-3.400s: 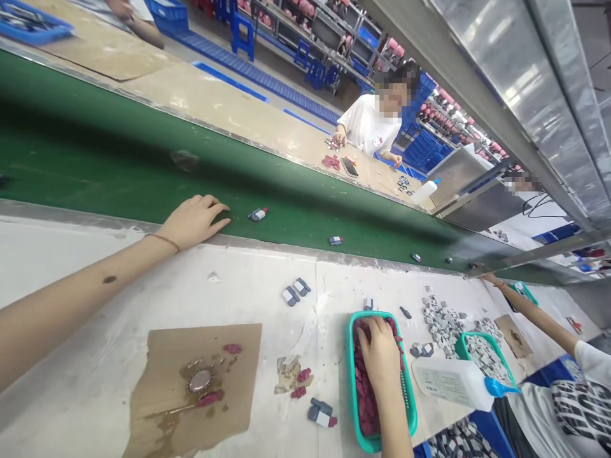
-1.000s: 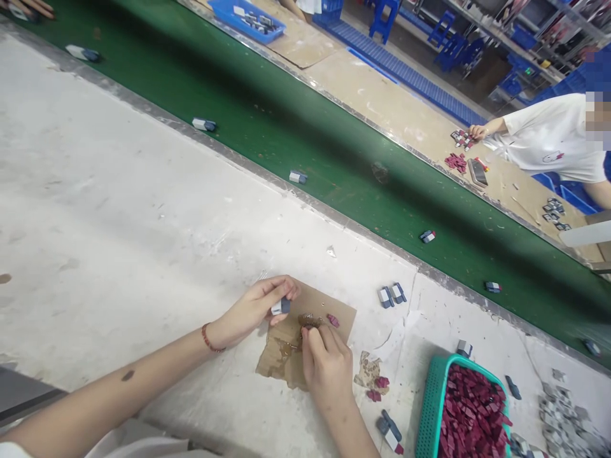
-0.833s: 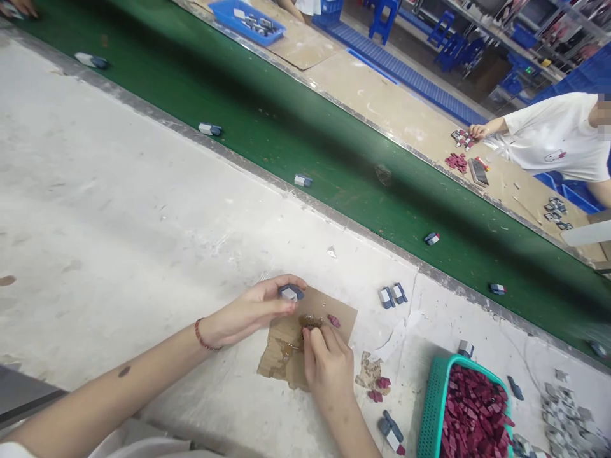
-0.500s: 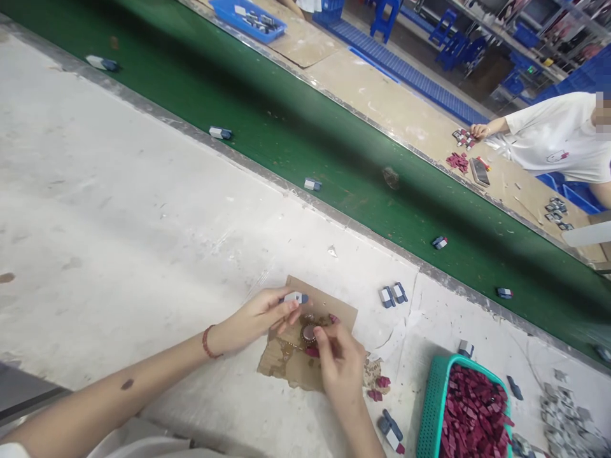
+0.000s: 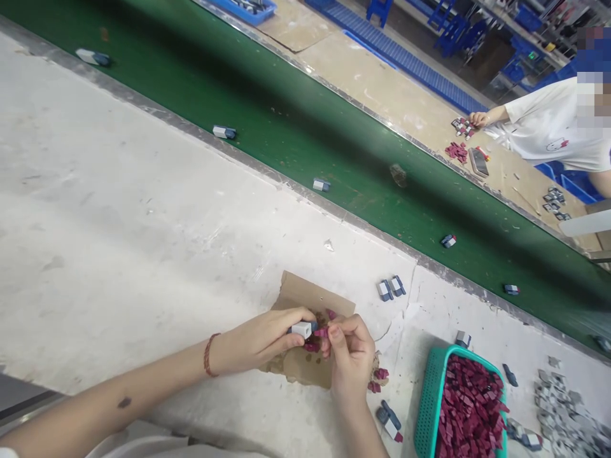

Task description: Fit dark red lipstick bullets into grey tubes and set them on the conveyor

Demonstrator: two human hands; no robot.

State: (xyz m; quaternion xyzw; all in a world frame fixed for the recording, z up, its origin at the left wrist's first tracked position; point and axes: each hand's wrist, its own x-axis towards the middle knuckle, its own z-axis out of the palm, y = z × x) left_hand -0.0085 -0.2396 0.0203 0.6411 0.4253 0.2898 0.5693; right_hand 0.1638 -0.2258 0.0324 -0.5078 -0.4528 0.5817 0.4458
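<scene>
My left hand pinches a small grey and white block over a stained piece of cardboard. My right hand holds a small dark red piece against the end of that block. Both hands meet above the cardboard, which hides the glue spot under them. Loose red pieces lie on the table by my right wrist.
A teal basket of red pieces stands at the lower right, with grey blocks beyond it. Two blocks lie near the green conveyor belt, which carries several assembled blocks. A person in a white shirt works across the belt.
My right hand lifted a red piece off the cardboard and brought it to the block in my left hand. The blocks on the belt drifted right.
</scene>
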